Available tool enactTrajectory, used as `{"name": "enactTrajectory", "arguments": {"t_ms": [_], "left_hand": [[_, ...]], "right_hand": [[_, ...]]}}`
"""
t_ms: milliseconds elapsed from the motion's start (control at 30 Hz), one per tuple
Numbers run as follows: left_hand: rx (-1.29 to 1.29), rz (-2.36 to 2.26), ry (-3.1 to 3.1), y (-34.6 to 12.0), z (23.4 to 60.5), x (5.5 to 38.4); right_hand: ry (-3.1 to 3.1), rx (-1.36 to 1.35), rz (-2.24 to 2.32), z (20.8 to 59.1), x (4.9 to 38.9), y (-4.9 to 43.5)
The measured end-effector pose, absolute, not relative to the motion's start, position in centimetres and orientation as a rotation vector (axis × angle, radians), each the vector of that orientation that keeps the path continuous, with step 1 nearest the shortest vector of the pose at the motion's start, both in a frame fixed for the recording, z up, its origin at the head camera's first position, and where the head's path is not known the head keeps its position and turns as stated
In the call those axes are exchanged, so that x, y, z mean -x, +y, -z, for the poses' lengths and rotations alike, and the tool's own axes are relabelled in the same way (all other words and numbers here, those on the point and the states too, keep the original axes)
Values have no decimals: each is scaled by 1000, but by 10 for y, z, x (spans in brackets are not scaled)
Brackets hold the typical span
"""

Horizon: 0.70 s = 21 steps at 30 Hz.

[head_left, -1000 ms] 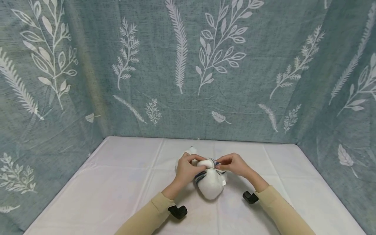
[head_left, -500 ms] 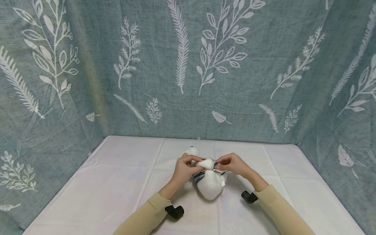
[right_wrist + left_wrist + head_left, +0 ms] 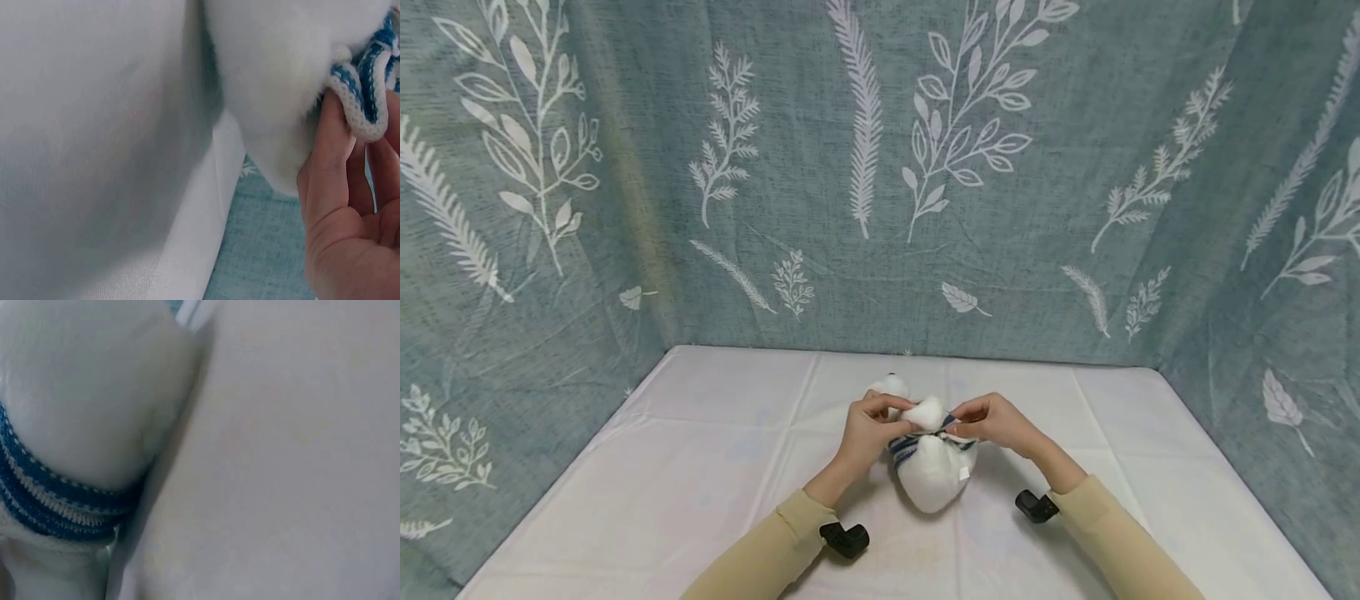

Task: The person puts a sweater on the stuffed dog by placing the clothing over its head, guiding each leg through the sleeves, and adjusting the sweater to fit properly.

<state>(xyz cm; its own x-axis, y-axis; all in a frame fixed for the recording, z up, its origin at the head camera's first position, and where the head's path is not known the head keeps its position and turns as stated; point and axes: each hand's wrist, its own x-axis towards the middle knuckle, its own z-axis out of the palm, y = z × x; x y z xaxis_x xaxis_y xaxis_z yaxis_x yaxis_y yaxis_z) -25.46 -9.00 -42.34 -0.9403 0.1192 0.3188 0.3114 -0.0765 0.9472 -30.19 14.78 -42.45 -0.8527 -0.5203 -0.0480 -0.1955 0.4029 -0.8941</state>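
A white plush toy [image 3: 928, 482] lies on the table, wearing a blue-and-white striped knitted garment [image 3: 904, 447]. The toy's rounded end points toward me, and a small white tag [image 3: 964, 474] shows on its right side. My left hand [image 3: 868, 432] pinches the knit from the left, beside a white stub [image 3: 927, 412] that sticks up from the toy. From the right, my right hand [image 3: 996, 425] pinches the garment's edge between thumb and fingers. Up close in the right wrist view, the knitted edge [image 3: 367, 125] is folded between those fingers. Part of the toy hides behind my left hand.
A white cloth with crease lines covers the table [image 3: 700, 433]. Behind and at both sides hangs a blue-green curtain [image 3: 820, 192] with white leaf patterns. Each wrist carries a black camera mount [image 3: 846, 541] close above the table.
The white stub between my hands has tipped more upright, away from me. The toy's near end has shifted slightly left. Both hands keep their hold on the knit, nearly in place.
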Motion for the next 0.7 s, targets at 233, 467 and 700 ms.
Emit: {"name": "enactTrajectory", "arguments": {"t_ms": [233,467,700], "left_hand": [[526,2022,-2193,-88,416,254],[560,1864,-2241,-88,413,251],[350,1806,-2194,-95,422,261]], "right_hand": [[2377,704,1395,422,297,147],[2322,666,1416,414,290,155],[2386,500,1551,407,304,168]]}}
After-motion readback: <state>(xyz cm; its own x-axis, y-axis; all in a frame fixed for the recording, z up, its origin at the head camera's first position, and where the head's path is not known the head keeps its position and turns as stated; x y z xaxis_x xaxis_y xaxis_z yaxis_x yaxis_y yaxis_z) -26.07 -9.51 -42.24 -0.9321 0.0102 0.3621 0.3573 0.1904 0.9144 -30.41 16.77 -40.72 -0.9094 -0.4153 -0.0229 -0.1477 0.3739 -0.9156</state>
